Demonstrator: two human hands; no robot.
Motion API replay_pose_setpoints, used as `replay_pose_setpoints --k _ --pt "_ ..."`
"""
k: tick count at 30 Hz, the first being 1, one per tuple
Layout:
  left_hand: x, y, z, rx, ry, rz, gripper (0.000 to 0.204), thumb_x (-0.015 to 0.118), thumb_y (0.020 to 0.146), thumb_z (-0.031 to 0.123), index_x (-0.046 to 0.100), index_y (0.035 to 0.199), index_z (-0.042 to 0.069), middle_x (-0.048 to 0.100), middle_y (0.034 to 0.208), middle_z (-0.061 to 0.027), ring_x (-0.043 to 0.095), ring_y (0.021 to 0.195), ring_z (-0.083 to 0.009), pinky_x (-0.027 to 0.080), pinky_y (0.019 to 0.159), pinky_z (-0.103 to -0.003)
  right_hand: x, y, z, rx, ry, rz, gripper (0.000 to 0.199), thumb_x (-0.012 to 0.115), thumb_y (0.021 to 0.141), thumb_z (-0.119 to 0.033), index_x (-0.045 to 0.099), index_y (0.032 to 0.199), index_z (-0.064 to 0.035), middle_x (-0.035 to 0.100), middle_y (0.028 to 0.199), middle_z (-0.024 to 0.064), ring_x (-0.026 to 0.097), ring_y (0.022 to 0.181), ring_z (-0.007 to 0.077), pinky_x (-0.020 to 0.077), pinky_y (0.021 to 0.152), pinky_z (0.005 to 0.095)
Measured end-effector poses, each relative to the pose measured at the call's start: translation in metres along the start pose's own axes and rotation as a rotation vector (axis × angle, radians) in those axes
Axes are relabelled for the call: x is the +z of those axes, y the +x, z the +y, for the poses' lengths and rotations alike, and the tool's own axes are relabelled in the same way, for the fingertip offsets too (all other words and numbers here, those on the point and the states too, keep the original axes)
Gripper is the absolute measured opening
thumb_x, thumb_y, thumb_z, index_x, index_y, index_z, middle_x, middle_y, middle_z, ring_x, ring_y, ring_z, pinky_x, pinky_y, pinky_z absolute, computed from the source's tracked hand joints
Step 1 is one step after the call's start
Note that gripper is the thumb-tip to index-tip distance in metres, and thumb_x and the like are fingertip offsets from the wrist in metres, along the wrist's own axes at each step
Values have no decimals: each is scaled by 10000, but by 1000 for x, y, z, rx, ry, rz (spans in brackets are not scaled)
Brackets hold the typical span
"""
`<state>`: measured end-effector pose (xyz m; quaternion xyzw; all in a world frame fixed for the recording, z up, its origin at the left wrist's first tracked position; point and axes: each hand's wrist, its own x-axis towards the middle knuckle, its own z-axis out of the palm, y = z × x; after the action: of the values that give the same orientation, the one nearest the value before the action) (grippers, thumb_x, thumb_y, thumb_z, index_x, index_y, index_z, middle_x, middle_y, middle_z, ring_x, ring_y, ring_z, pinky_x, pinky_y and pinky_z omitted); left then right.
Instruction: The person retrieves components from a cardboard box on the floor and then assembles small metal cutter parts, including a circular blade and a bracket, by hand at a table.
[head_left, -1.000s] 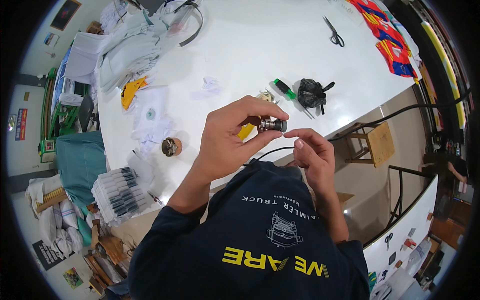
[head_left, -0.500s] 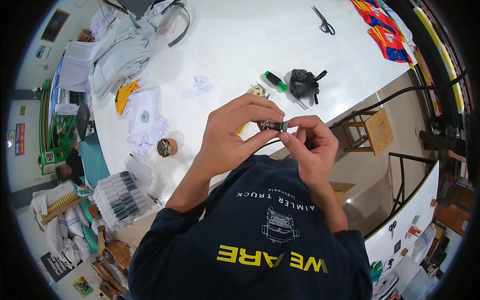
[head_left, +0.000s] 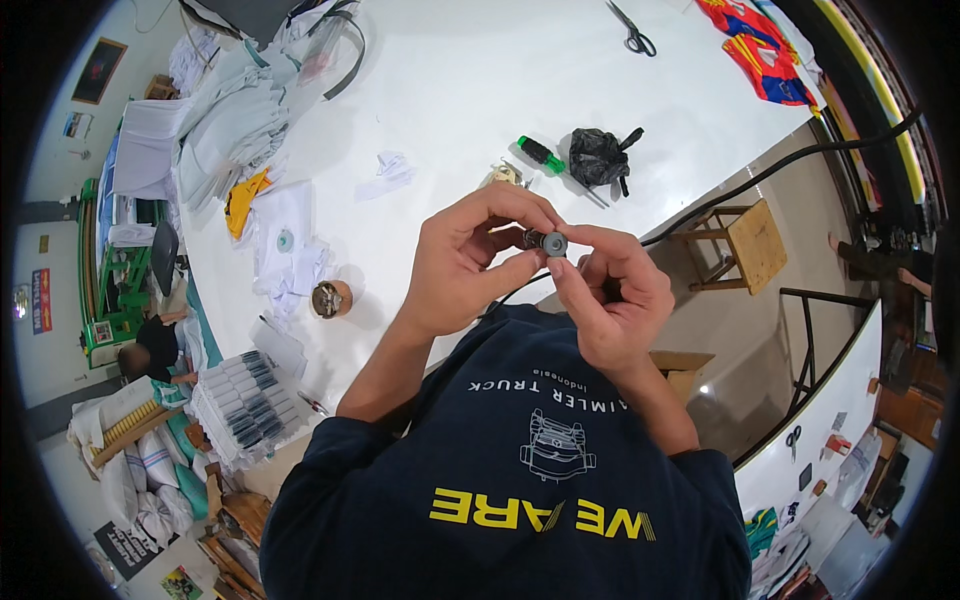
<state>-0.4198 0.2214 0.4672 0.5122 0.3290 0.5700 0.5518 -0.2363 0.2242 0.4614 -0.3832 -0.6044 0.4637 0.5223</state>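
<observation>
In front of my chest, both hands hold a small cylindrical part (head_left: 554, 244) with a dark, partly metallic body and a round grey end that has a recess in its middle. My left hand (head_left: 460, 255) pinches the body between thumb and fingers. The thumb and forefinger of my right hand (head_left: 622, 300) grip the grey end. Just beyond my left fingers lies a brass-coloured metal piece (head_left: 506, 175), mostly hidden. A screwdriver with a green and black handle (head_left: 541, 154) rests on the white table beside a knotted black plastic bag (head_left: 599, 156).
Scissors (head_left: 638, 40) and red-blue cloth pieces (head_left: 765, 65) lie at the table's far side. A brown tub (head_left: 331, 299), white cloth (head_left: 282, 235) and fabric stacks (head_left: 230, 125) are on the left. A wooden stool (head_left: 745, 246) stands right, near a black cable (head_left: 770, 172). Another person (head_left: 160, 345) is far left.
The small part has turned so its grey round end now faces me. Both hands still grip it, and the right fingers have shifted slightly around that end. The view has shifted a little.
</observation>
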Motion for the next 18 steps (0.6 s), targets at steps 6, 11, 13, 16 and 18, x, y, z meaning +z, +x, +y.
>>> replay_pose_setpoints --k 6,11,13,16,18 --pt "-1 -1 -3 -7 -65 -5 317 596 821 -163 641 1102 -23 638 1160 -166 637 1100 -207 545 923 -342 -2 0 -2 -34 -44 -26 290 791 863 8 723 1144 -6 493 580 -69 385 484 -14 244 473 194" --pt "-3 -2 -4 5 -51 -15 320 599 824 -154 646 1101 1 641 1155 -156 634 1092 -198 539 919 -331 -1 -2 -1 -39 -65 -24 292 793 859 3 724 1142 -14 488 573 -68 377 477 -16 237 469 197" --pt "-2 -2 -2 4 -42 -16 321 599 830 -154 646 1108 -2 642 1158 -154 633 1106 -200 540 917 -331 0 -2 -1 -52 -79 -10 290 795 857 -3 723 1138 -17 481 570 -72 370 478 -17 229 468 200" --pt "0 -3 1 -12 -47 16 316 631 836 -155 648 1114 -6 645 1161 -153 638 1112 -202 542 921 -334 0 -2 0 -14 -67 -8 274 797 859 -16 713 1120 -18 480 574 -74 371 485 -16 227 471 202" --pt "0 -4 2 -16 -18 28 319 672 832 -156 650 1115 -10 649 1161 -154 645 1108 -203 545 926 -338 -3 -2 1 0 -47 -18 258 790 864 -17 701 1106 -20 479 576 -80 376 492 -17 231 476 201"
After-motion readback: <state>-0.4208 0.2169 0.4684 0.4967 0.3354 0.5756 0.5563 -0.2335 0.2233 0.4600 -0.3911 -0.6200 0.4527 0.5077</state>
